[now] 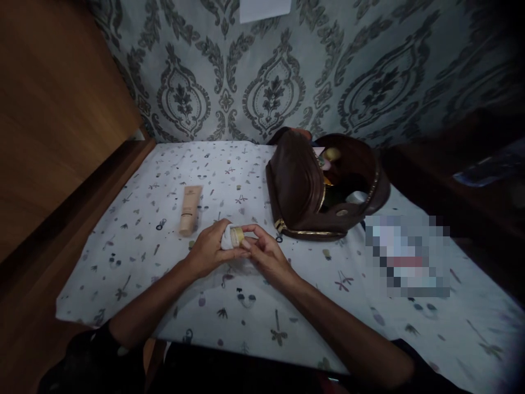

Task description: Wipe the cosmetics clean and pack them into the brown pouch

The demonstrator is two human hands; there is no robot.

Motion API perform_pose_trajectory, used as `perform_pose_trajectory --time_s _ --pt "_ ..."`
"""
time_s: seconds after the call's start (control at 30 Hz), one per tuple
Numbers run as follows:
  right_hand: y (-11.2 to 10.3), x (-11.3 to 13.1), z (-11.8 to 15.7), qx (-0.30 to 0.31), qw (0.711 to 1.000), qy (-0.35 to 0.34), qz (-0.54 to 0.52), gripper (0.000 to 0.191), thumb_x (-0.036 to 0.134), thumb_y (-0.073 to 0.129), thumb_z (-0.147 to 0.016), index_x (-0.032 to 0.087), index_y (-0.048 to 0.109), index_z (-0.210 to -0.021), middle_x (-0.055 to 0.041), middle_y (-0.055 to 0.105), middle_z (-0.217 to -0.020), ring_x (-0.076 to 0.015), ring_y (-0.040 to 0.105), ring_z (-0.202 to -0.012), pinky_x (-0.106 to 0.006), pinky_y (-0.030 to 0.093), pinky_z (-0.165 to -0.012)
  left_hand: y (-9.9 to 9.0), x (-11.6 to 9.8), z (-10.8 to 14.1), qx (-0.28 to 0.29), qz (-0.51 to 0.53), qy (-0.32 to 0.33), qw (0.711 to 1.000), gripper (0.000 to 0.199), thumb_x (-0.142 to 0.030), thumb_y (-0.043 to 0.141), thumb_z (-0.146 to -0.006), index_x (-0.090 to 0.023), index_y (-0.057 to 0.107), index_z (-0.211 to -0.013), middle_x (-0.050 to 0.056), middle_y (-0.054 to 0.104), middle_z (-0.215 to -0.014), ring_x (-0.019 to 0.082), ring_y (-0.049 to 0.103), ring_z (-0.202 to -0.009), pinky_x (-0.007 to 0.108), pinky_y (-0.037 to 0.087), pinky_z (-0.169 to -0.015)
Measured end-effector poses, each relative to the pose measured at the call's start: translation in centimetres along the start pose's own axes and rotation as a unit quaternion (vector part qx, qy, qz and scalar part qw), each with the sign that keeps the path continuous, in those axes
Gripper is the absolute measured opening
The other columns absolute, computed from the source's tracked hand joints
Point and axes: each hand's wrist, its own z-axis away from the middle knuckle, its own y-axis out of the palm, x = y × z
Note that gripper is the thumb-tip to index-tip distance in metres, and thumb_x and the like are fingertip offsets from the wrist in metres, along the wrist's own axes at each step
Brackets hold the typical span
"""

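My left hand (209, 249) wraps round a small cosmetic jar (235, 236) with a white part and a pale yellow part, tipped on its side above the table. My right hand (268, 254) has its fingertips round the yellow end of the same jar. Fingers cover some of it, and its lettering is too small to read. Left of the hands, a beige squeeze tube (190, 210) lies on the patterned cloth (241, 186). A brown leather toiletry bag (297, 180) lies unzipped to the right, with several items inside, one of them white and round (357, 197).
A wooden cabinet (61, 82) borders the left side. Grey patterned wallpaper (273, 87) rises behind the table, with a white sheet (264, 10) at the top. A pixelated item (406, 257) lies right of the bag. The far right is dark.
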Motion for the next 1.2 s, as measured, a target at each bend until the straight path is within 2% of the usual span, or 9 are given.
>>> perform_pose_trajectory --time_s 0.17,0.33,0.5,0.6,0.73,0.93,1.07,1.2 --pt "0.0 0.1 0.1 0.01 0.999 0.004 0.045 0.046 0.055 0.071 -0.079 0.024 0.05 -0.105 0.0012 0.069 -0.081 -0.0135 0.064 -0.068 -0.027 0.048 -0.068 -0.3 0.2 -0.2 0.032 -0.018 -0.008 0.999 0.045 -0.057 0.069 -0.074 -0.021 0.043 -0.073 -0.004 0.05 -0.069 0.015 0.048 -0.064 0.025 0.03 -0.057" --pt "-0.1 0.0 0.0 0.022 0.995 -0.002 0.098 0.044 0.056 0.069 -0.081 0.023 0.049 -0.102 0.0027 0.065 -0.078 -0.0112 0.057 -0.063 -0.025 0.047 -0.06 -0.6 0.2 -0.3 0.063 -0.042 -0.016 0.997 0.043 -0.056 0.069 -0.074 -0.021 0.043 -0.069 -0.003 0.053 -0.067 0.015 0.049 -0.062 0.025 0.029 -0.055" --pt "-0.1 -0.2 -0.2 -0.014 0.99 -0.042 0.136 0.04 0.056 0.071 -0.079 0.022 0.057 -0.094 -0.0008 0.06 -0.086 -0.0133 0.057 -0.075 -0.025 0.049 -0.064 -0.7 0.3 -0.2 0.072 -0.022 -0.025 0.997 0.038 -0.052 0.072 -0.072 -0.02 0.051 -0.069 -0.002 0.059 -0.065 0.015 0.053 -0.06 0.024 0.031 -0.053" --pt "0.0 0.1 -0.1 -0.016 0.991 -0.042 0.129 0.039 0.056 0.069 -0.08 0.021 0.058 -0.095 -0.0006 0.059 -0.083 -0.0127 0.055 -0.07 -0.025 0.049 -0.061 -0.5 0.6 -0.2 0.075 0.032 -0.05 0.995 0.034 -0.049 0.074 -0.071 -0.018 0.059 -0.071 -0.002 0.063 -0.065 0.015 0.056 -0.061 0.024 0.035 -0.055" --pt "-0.1 0.4 -0.1 -0.028 0.992 -0.054 0.108 0.038 0.052 0.071 -0.079 0.021 0.058 -0.097 -0.0001 0.059 -0.081 -0.0122 0.054 -0.068 -0.026 0.048 -0.062 -0.2 0.9 -0.2 0.091 0.115 -0.058 0.987 0.029 -0.045 0.067 -0.08 -0.016 0.068 -0.076 -0.001 0.069 -0.072 0.017 0.062 -0.07 0.025 0.044 -0.065" --pt "0.0 0.1 -0.1 -0.077 0.983 -0.107 0.126 0.038 0.043 0.079 -0.072 0.024 0.056 -0.096 -0.0024 0.062 -0.095 -0.0175 0.059 -0.089 -0.03 0.05 -0.075 -0.1 1.0 -0.5 0.07 0.127 -0.082 0.986 0.032 -0.039 0.077 -0.068 -0.014 0.066 -0.086 0.001 0.066 -0.077 0.018 0.059 -0.074 0.026 0.044 -0.066" --pt "0.4 0.5 0.6 -0.082 0.964 -0.151 0.201 0.033 0.036 0.076 -0.076 0.024 0.059 -0.102 -0.0027 0.063 -0.094 -0.0176 0.059 -0.085 -0.03 0.049 -0.072 -0.4 0.9 -0.6 0.124 0.186 -0.073 0.972 0.034 -0.038 0.076 -0.069 -0.016 0.063 -0.091 0.0 0.063 -0.081 0.018 0.058 -0.076 0.025 0.045 -0.067" --pt "0.8 0.8 1.3 -0.072 0.949 -0.185 0.246 0.029 0.031 0.072 -0.079 0.024 0.061 -0.106 -0.0034 0.064 -0.096 -0.0176 0.059 -0.084 -0.03 0.049 -0.072 -0.7 0.5 -0.1 0.17 0.261 -0.086 0.946 0.039 -0.041 0.076 -0.07 -0.018 0.064 -0.099 0.002 0.067 -0.089 0.021 0.062 -0.083 0.029 0.05 -0.075"
